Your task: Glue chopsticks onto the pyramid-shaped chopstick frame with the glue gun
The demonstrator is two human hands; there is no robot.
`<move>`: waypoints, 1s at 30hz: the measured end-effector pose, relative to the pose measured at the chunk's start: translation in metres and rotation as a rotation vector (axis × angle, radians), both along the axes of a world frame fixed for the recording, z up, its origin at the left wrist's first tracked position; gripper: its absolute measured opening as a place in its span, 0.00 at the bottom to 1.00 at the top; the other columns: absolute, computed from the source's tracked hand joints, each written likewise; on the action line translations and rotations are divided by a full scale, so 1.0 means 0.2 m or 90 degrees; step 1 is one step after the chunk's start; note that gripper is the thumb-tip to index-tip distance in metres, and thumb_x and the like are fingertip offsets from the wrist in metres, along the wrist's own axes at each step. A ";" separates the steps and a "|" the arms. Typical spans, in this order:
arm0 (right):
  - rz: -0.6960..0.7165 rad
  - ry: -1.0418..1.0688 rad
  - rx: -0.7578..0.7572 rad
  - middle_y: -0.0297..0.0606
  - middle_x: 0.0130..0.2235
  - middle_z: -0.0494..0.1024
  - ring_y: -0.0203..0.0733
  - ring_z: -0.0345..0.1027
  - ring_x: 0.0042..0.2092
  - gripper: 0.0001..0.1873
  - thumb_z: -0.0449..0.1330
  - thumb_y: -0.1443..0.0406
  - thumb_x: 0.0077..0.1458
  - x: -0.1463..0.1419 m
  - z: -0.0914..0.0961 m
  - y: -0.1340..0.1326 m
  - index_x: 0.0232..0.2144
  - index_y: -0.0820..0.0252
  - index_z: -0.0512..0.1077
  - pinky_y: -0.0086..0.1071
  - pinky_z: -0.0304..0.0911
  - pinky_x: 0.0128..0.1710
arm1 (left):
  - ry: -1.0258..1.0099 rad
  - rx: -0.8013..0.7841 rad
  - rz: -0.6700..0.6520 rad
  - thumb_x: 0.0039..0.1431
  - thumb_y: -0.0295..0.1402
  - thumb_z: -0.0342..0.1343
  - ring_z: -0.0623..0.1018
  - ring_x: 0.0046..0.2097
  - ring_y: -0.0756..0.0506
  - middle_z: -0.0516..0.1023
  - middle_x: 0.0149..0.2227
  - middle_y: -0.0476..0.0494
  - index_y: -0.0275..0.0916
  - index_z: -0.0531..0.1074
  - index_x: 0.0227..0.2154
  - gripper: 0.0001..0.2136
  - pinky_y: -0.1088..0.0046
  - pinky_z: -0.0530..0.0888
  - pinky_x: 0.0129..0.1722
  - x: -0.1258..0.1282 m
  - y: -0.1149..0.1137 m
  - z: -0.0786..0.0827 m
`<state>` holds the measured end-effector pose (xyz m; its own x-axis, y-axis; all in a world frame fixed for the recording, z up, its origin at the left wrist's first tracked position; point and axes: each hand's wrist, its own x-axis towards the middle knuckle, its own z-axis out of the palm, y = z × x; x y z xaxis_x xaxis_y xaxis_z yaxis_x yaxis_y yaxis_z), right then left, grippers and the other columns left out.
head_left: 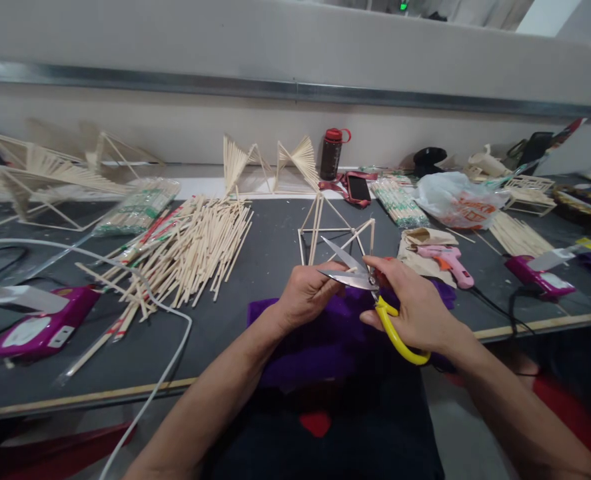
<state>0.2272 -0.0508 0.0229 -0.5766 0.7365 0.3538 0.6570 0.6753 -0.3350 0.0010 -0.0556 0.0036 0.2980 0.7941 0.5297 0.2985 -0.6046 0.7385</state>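
Note:
My right hand is closed round a pair of scissors with yellow handles. The blades are spread apart and point left, over the near end of a small frame of thin wooden sticks. Curled fingers of my left hand grip this frame at its near left side, just below the blades. Its lower part is hidden behind both hands. Under the hands lies a purple cloth, draped over the table edge.
Left of me, loose wooden sticks lie in a pile beside a packed bundle. Two twisted stick models, a bottle and a phone are at the back. A pink glue gun rests at right; a white cable crosses the left.

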 end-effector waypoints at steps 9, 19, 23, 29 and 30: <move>0.025 0.028 -0.001 0.43 0.41 0.72 0.46 0.69 0.40 0.32 0.63 0.52 0.56 0.01 -0.04 0.00 0.58 0.60 0.64 0.39 0.66 0.39 | 0.019 0.102 -0.033 0.69 0.31 0.48 0.74 0.27 0.54 0.77 0.28 0.48 0.35 0.72 0.25 0.16 0.81 0.68 0.28 0.01 0.01 -0.02; 0.007 0.032 0.036 0.45 0.40 0.74 0.48 0.70 0.39 0.35 0.65 0.49 0.54 0.01 -0.05 -0.02 0.57 0.64 0.65 0.39 0.67 0.38 | -0.017 0.148 -0.020 0.65 0.28 0.51 0.74 0.26 0.54 0.75 0.25 0.49 0.36 0.72 0.27 0.11 0.81 0.69 0.27 0.02 0.04 -0.03; -0.003 0.038 0.034 0.45 0.40 0.74 0.49 0.70 0.39 0.36 0.66 0.50 0.53 0.01 -0.05 -0.01 0.57 0.65 0.65 0.40 0.67 0.38 | -0.004 0.130 0.005 0.65 0.27 0.51 0.73 0.25 0.54 0.75 0.25 0.49 0.35 0.72 0.25 0.12 0.81 0.68 0.28 0.02 0.03 -0.02; -0.021 0.048 0.002 0.42 0.43 0.74 0.48 0.71 0.42 0.31 0.66 0.57 0.52 0.01 -0.04 -0.02 0.56 0.60 0.64 0.40 0.67 0.41 | 0.012 0.067 0.023 0.64 0.28 0.51 0.75 0.26 0.53 0.77 0.26 0.49 0.36 0.74 0.27 0.11 0.80 0.70 0.29 0.01 0.02 0.00; -0.026 0.039 -0.012 0.42 0.44 0.74 0.48 0.70 0.42 0.31 0.67 0.57 0.52 0.01 -0.03 -0.02 0.56 0.59 0.64 0.40 0.67 0.41 | 0.012 0.067 0.018 0.64 0.29 0.51 0.75 0.27 0.53 0.78 0.27 0.48 0.36 0.74 0.27 0.11 0.79 0.71 0.30 0.01 0.02 -0.01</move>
<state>0.2287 -0.0550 0.0167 -0.5228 0.7660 0.3740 0.6620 0.6413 -0.3879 0.0034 -0.0512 0.0024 0.2862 0.7425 0.6057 0.3296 -0.6698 0.6654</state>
